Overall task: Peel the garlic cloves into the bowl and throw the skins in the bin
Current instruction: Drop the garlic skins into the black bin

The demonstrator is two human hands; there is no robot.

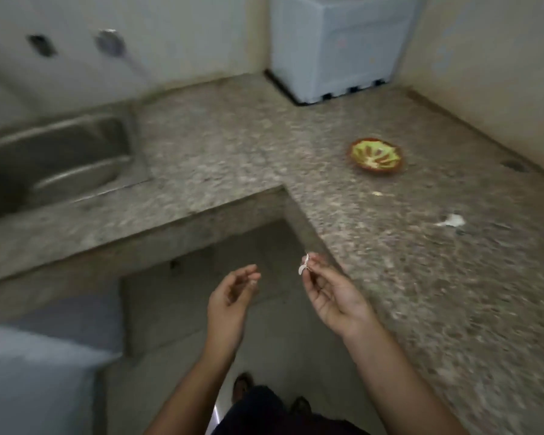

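Granite counter (pixel 390 277), bowl (pixel 350 153) atop. Right hand (pixel 333 296) pinches garlic skin (pixel 303 266); left hand (pixel 230 296) curled, contents unclear. Hold pinch firm until discarding.

forearms (pixel 390 372): bare | clothing (pixel 264 409): dark | footwear (pixel 242 384): dark, blurred

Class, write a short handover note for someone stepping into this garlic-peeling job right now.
Right hand pinches a thin white garlic skin. Left hand loosely curled; whether it holds anything is unclear. Green-and-brown patterned bowl sits on the speckled stone counter, a white garlic piece nearer. Done: at least one skin off. Left: bin the skin, peel the rest. No bin clearly visible.
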